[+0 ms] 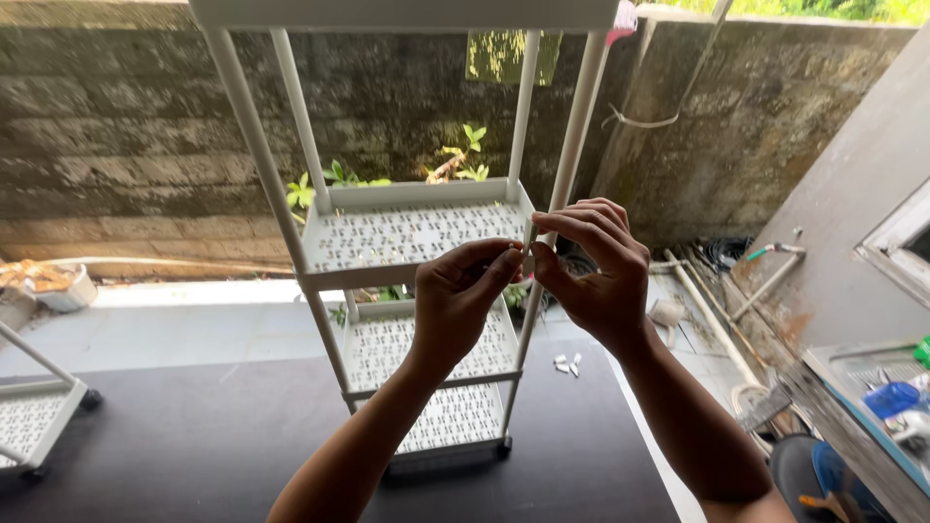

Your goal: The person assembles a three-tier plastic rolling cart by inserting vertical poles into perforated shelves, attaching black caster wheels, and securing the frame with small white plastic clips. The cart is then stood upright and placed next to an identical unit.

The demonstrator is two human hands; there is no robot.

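I pinch a small white piece [529,235] between the fingertips of my left hand [457,295] and right hand [599,266], held against the white rack's [412,232] front post.

White tiered rack [417,232], plastic, perforated shelves, slim upright posts, small castors; stands on a dark worktop [194,436]. Left hand [460,295] and right hand [596,276] raised in front of the rack's right front post [572,155], fingers [504,261] of both pinched together around a small pale part beside that post; the part is too small to identify. Small white pieces [567,365] lie on the worktop near the rack's base. Second white rack [34,416], partly in frame, at left. Mossy block wall [126,126] behind.
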